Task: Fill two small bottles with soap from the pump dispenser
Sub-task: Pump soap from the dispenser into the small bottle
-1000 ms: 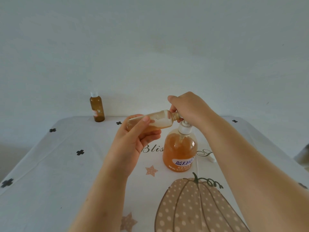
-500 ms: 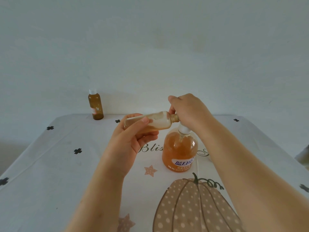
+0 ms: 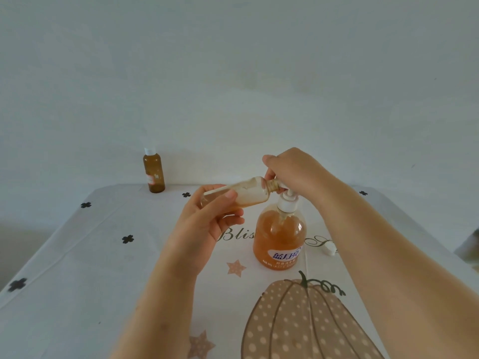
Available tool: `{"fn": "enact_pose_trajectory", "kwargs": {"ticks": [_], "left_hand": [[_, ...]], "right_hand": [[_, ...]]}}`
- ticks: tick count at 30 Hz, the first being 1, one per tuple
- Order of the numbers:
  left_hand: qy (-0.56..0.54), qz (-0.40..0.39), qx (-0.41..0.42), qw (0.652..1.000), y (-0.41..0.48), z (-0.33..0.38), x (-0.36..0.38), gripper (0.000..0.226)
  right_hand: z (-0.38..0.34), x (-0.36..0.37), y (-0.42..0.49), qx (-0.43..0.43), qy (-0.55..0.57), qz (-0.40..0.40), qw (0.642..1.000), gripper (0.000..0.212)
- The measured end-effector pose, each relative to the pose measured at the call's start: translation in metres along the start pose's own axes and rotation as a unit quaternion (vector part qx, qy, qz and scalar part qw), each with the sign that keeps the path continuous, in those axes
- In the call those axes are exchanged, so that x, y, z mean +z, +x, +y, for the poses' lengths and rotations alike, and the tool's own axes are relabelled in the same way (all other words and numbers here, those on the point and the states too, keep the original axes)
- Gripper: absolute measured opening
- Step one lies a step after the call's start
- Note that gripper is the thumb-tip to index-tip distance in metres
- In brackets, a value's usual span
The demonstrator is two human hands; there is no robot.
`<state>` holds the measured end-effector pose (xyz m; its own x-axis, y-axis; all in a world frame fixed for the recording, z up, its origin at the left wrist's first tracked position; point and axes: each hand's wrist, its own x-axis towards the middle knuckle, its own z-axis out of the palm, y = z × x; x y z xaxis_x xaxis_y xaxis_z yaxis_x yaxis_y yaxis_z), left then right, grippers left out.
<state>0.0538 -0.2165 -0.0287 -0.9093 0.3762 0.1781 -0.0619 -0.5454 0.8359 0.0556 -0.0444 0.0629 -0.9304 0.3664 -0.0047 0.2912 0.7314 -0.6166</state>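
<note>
Head view, down onto a white tablecloth (image 3: 77, 281) with black clover marks, stars and a dotted pumpkin print (image 3: 298, 325).

Left hand (image 3: 204, 224): raised off the cloth, thumb on top and fingers curled beneath a small clear bottle (image 3: 241, 194). Bottle held nearly on its side, open neck pointing right and slightly up. Shallow layer of amber soap along its lower wall.

Right hand (image 3: 293, 169): above the pump dispenser (image 3: 281, 237), fingers curled down over the pump top, thumb and forefinger close at the bottle's neck. Spout hidden under the fingers; probably meeting the bottle mouth, not possible to confirm. White pump collar visible just below the hand.

Dispenser upright on the cloth near centre, round-bodied, mostly full of orange soap, blue-and-white label (image 3: 285, 255) facing the camera.

Hands close together, joined only through bottle and pump.

Second small bottle (image 3: 153, 172): upright at the far left corner of the cloth, against the wall (image 3: 233, 73), capped in white, amber-filled, well apart from both hands.

Small white cap (image 3: 329, 247) lying on the cloth just right of the dispenser, beside the right forearm.
</note>
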Motion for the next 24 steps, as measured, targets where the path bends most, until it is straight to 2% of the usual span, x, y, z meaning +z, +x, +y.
{"fn": "enact_pose_trajectory", "kwargs": {"ticks": [2,6,9,14,16,19,24], "left_hand": [[0.003,0.0,0.003,1.0,0.0,0.001,0.0,0.039],[0.003,-0.002,0.007,1.0,0.0,0.001,0.001,0.037],[0.004,0.001,0.01,1.0,-0.001,0.001,0.002,0.034],[0.008,0.007,0.012,1.0,-0.001,0.003,0.003,0.035],[0.011,0.01,0.012,1.0,-0.002,0.003,0.002,0.037],[0.019,0.012,0.013,1.0,-0.003,0.003,0.003,0.04],[0.039,0.014,0.02,0.999,-0.002,0.004,0.003,0.035]], "right_hand": [[-0.003,-0.005,0.0,-0.006,-0.015,-0.019,1.0,0.042],[-0.006,-0.013,0.001,-0.027,0.012,-0.005,1.0,0.04],[-0.009,-0.011,0.001,-0.024,0.03,0.002,0.999,0.03],[-0.01,0.0,0.001,-0.014,-0.012,0.004,1.0,0.042],[-0.009,0.001,0.002,-0.013,-0.022,-0.018,1.0,0.038],[-0.008,0.001,0.003,-0.006,-0.006,-0.024,1.0,0.035],[-0.003,0.004,0.01,-0.003,0.017,-0.012,1.0,0.044]]}}
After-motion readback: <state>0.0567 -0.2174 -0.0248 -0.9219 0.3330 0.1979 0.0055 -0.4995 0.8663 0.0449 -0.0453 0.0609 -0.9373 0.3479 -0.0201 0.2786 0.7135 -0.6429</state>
